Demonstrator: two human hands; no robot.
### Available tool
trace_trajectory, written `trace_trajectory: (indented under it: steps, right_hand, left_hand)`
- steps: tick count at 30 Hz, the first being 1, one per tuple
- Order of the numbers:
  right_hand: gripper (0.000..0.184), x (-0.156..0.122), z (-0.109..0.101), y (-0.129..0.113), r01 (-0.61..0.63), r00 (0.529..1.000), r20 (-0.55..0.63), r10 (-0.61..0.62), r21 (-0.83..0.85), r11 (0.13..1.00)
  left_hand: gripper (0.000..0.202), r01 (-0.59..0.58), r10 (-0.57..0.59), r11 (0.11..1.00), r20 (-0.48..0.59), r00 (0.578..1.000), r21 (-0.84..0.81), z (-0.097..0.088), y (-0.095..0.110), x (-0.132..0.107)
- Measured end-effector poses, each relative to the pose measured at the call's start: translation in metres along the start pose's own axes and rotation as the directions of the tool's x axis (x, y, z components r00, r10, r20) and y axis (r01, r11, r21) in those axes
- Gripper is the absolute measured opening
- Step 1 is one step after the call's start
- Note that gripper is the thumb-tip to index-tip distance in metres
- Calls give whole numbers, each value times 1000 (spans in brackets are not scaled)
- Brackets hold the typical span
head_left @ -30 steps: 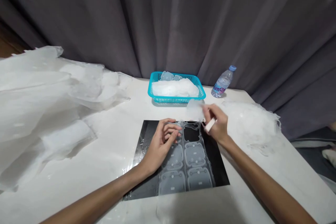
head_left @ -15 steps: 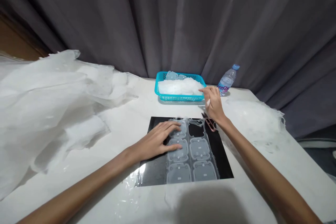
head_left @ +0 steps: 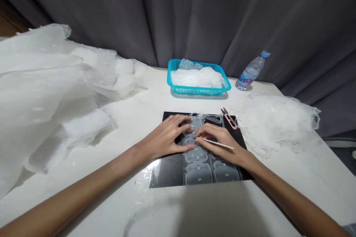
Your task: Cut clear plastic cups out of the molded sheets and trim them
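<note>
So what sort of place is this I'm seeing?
Probably a makeshift hand-craft bench: white table against a grey curtain, left hand, and right hand with a thin white stick, on a clear die-cut film sheet over a black mat, turquoise plastic basket of clear pieces behind.

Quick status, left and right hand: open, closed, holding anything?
left hand: open, fingers flat on the clear film sheet.
right hand: closed on a thin white stick, fingertips on the sheet.

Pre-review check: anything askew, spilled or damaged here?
Nothing damaged. The film sheet has an empty top-right cell, black mat showing through; pink snips lie askew at the mat's far-right corner. The right hand holds a thin stick; left hand presses the sheet.
</note>
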State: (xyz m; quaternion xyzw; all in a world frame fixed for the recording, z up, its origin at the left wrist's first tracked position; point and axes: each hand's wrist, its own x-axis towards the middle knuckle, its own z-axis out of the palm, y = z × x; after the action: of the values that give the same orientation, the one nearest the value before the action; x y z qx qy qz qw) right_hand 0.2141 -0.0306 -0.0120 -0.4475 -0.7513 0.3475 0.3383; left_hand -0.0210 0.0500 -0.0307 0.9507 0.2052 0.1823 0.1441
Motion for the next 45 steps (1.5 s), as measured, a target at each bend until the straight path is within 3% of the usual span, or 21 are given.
trace_trajectory:
  steps: [8,17,25,29,34,38,42,45]
  right_hand:
    - [9,-6,11,-7,-51,998,-33,48,-92,995]
    - [11,-11,19,-4,59,998,-24,-64,-169,984]
    - [16,-11,3,-6,94,995,68,-77,-295,951]
    - [14,-12,-7,-6,72,995,78,-57,-208,975]
    - [15,-12,-2,-1,101,994,66,-92,-155,983]
    - [17,-11,3,7,187,982,77,-173,-244,951]
    - [20,-10,9,13,283,959,127,-253,-418,863]
    - [24,-8,14,13,263,964,112,-240,-495,828]
  left_hand:
    - [53,27,-25,999,-56,998,39,-1,1,2]
    - [51,45,-39,996,-65,997,81,2,2,2]
    - [56,51,-47,997,-60,997,61,2,1,3]
    - [60,78,-76,996,-49,996,35,2,2,3]
    - [60,102,-102,994,-24,995,28,2,1,4]
    - [59,91,-90,995,-31,995,29,2,1,4]
    - [57,102,-102,994,-16,995,41,3,1,4]
    - [58,115,-115,992,0,993,51,4,-2,6]
